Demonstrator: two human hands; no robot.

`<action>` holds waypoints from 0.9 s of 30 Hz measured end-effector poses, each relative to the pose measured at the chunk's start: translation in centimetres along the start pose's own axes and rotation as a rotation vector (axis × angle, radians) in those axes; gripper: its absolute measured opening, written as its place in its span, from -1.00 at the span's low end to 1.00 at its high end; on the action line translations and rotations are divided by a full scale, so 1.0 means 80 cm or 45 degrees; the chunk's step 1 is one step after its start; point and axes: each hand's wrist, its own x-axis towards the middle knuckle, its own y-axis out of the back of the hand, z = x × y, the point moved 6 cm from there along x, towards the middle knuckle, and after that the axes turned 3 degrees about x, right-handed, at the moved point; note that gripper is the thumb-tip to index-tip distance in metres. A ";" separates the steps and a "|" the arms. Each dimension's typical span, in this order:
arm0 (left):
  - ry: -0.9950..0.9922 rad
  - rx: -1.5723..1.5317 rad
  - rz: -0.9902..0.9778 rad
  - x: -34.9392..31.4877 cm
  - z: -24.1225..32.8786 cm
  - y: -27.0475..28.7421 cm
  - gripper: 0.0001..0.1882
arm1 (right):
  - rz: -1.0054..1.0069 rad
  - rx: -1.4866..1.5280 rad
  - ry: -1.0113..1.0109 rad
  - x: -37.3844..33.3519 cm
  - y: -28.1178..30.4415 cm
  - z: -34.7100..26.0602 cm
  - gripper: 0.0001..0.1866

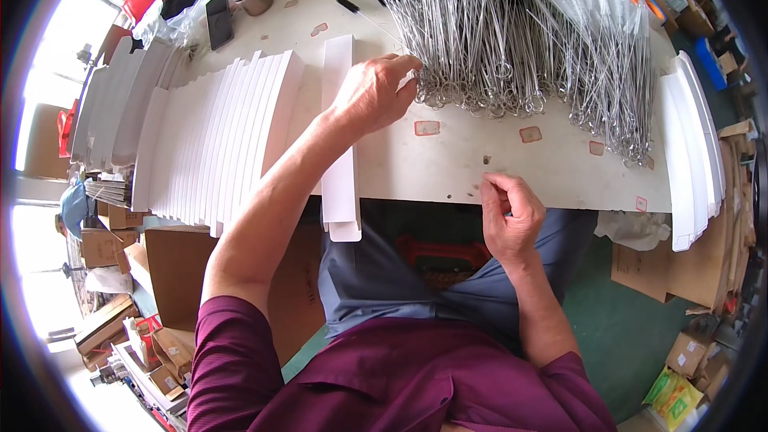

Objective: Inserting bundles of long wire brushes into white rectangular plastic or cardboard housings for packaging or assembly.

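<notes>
From the head camera, the left hand [374, 94] is stretched across the white tabletop [496, 168] to the near edge of a dense pile of thin wire-handled brushes [472, 40], black-bristled at the far end and looped at the near one. Its fingers [406, 86] are curled onto the loop ends at the pile's left corner, pinching what looks like one or a few wires; how many cannot be told. A second heap of similar brushes with white bristles [600, 56] lies just to the right, touching or overlapping the first. The right hand [508, 216] hovers at the tabletop's near edge, fingers loosely bunched, thumb against forefinger; whether it holds anything small cannot be seen. A long flat white carton sleeve [339, 144] lies lengthwise beside the left wrist, overhanging the near edge, and a fanned stack of like sleeves [216, 136] sits further left. To do this well, I judge the pull should come straight toward the body along the wires, gripping by the loop, so neighbouring loops do not snag and drag out. A light pinch suits such springy wire, with the right hand ready to steady the pile's edge.
</notes>
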 end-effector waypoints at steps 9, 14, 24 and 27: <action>0.058 0.029 -0.004 -0.006 0.020 0.019 -0.90 | -0.035 -0.010 -0.029 -0.001 0.000 0.001 -0.95; 0.307 -0.296 0.110 -0.024 0.030 0.033 -0.85 | -0.044 0.041 -0.060 0.002 0.001 -0.002 -0.95; 0.448 -0.480 0.139 -0.035 0.050 0.069 -0.81 | -0.380 -0.244 0.602 0.122 -0.069 -0.075 -0.78; 0.409 -0.460 0.206 -0.035 0.052 0.083 -0.81 | -0.482 -0.493 0.774 0.153 -0.116 -0.060 -0.66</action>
